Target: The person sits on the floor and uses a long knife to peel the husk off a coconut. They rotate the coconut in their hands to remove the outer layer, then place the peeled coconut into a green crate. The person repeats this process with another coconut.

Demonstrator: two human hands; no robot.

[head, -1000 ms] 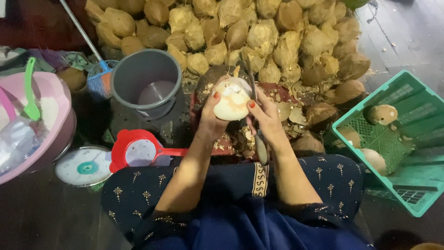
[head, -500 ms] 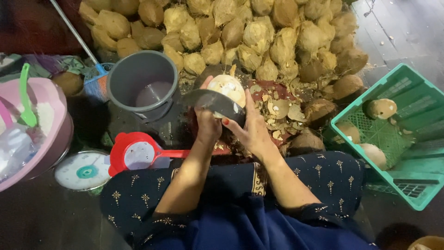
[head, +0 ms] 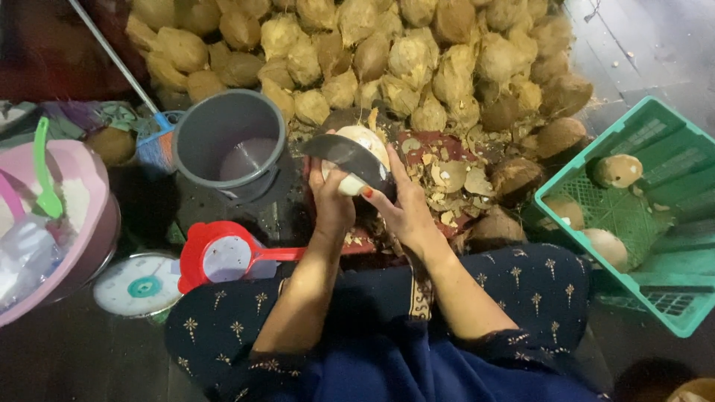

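Beside the bucket [head: 231,145], our left hand [head: 333,205] grips the coconut [head: 363,152]; our right hand [head: 402,208] clasps the knife [head: 346,156], paring it.

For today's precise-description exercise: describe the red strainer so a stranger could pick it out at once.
Start at the grey bucket standing below the big heap of husked coconuts. Just nearer the person, beside the left forearm, lies the red strainer, its handle pointing right. It is the only red-rimmed round thing; the round scale beside it is white and teal.
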